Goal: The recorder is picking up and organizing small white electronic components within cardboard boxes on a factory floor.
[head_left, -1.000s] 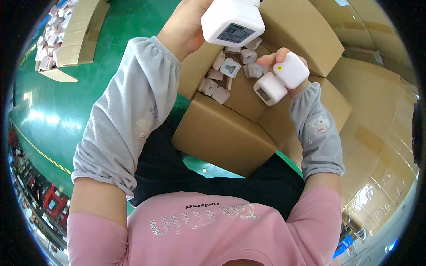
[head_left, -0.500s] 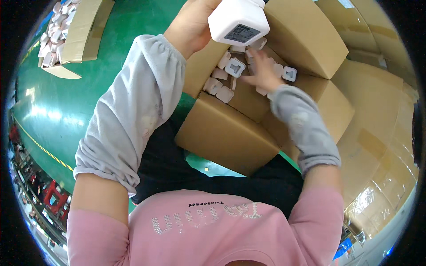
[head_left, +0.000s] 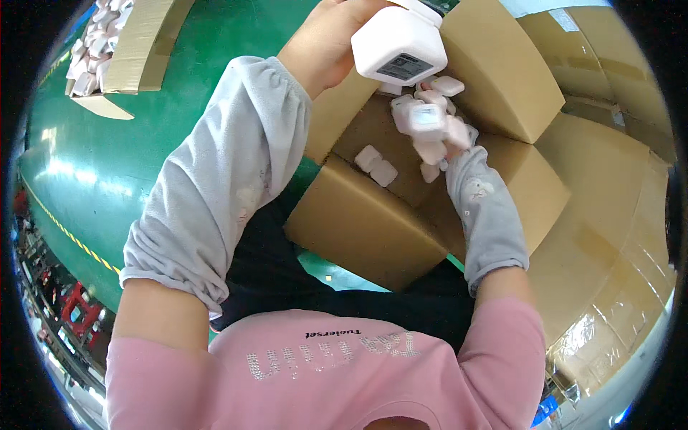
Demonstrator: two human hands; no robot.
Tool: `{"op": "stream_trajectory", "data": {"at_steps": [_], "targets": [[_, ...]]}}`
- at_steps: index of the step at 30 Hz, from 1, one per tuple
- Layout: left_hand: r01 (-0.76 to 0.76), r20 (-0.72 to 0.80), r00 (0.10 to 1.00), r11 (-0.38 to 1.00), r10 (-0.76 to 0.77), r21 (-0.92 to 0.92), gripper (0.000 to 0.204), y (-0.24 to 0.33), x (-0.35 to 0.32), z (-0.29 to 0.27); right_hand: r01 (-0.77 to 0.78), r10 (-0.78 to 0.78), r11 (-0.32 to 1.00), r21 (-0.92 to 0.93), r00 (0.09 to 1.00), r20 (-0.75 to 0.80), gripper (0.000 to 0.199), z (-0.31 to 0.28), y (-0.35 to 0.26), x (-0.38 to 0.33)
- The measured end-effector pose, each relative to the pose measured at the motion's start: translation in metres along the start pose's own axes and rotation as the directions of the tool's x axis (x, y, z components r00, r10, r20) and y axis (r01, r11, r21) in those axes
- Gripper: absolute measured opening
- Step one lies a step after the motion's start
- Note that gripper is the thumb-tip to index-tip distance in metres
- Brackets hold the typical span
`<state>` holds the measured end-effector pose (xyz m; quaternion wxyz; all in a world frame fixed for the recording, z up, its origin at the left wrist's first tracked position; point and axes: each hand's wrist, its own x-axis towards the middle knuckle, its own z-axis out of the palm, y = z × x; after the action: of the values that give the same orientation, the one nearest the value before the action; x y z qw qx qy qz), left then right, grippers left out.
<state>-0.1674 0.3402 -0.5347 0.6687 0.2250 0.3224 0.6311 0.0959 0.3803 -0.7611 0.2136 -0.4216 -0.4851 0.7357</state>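
My left hand (head_left: 342,39) is raised above the far left side of an open cardboard box (head_left: 365,222). It grips a white rounded plastic block (head_left: 398,43) with a grey label on its end; its fingers are partly hidden behind the block. Inside the box, my right hand (head_left: 453,149) is mostly covered by a heap of small white plastic blocks (head_left: 428,120), blurred by motion, which lie on and around its palm and fingers. Two more white blocks (head_left: 376,166) lie together on the box bottom at the left. Grey sleeves cover both forearms.
Another cardboard box (head_left: 143,72) full of white blocks stands on the green floor (head_left: 93,158) at the far left. Big taped cartons (head_left: 602,208) rise along the right. The working box's flaps (head_left: 494,64) stand open. My legs are just below it.
My right hand has swept through the white blocks and drawn many into a heap over itself at the right. My left hand, still holding its block, has shifted slightly right.
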Motion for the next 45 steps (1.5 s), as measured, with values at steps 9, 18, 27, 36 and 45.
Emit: {"op": "stream_trajectory", "data": {"at_steps": [9,18,27,36,45], "targets": [[0.056,0.07,0.996,0.998,-0.054,-0.028,0.026,-0.005,0.008,-0.005,-0.2,0.1,0.822,0.533,0.972,0.211,0.102,0.03,-0.086,-0.046],[0.046,0.016,0.999,0.998,-0.046,-0.037,0.028,-0.003,0.011,-0.013,-0.412,0.27,0.844,0.344,0.88,0.391,0.093,0.025,-0.121,-0.055],[0.043,-0.026,0.999,0.999,-0.042,0.004,0.025,-0.005,0.013,-0.017,-0.303,0.394,0.089,-0.949,0.886,-0.246,0.07,-0.077,-0.137,-0.053],[0.049,0.048,0.998,0.999,-0.049,0.002,0.026,-0.006,0.014,-0.017,0.008,-0.123,-0.037,-0.999,0.992,0.012,0.095,0.046,-0.046,0.005],[0.029,-0.039,0.999,0.999,-0.028,0.04,0.026,-0.001,0.011,-0.018,-0.007,-0.244,0.303,-0.953,0.966,-0.085,0.09,0.071,-0.009,0.046]]}}
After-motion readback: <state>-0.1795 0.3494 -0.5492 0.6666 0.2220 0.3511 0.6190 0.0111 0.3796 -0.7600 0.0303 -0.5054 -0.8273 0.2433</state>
